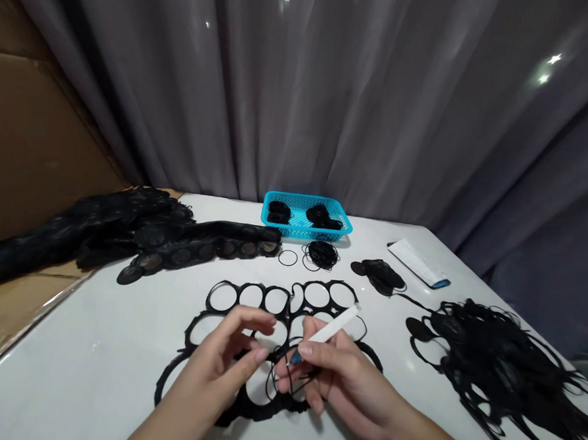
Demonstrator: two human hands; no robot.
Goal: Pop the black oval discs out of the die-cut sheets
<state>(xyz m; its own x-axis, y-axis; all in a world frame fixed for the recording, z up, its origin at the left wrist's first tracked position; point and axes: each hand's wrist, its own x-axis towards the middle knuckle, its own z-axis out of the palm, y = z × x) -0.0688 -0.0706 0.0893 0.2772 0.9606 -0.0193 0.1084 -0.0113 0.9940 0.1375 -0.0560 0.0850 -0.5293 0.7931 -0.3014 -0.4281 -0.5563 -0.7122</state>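
My right hand (pixel 338 367) grips a slim tool with a flat white handle (pixel 335 324) and a blue end (pixel 295 358). Thin black rings (pixel 272 380) hang by the fingers of that hand; whether they are pinched or looped there I cannot tell. My left hand (pixel 230 354) is open close by, thumb and fingers apart, with nothing visible in it. Under both hands lies a black sheet of round holes (pixel 259 412), flat on the white table and partly hidden by them.
A blue basket (pixel 306 234) with black bundles stands at the back. Before it lies a pile of thin black rings (pixel 322 255). Black scrap (pixel 507 369) is heaped at right, near a white packet (pixel 417 262). Perforated black strips (pixel 204 241) lie at left beside cardboard (pixel 38 115).
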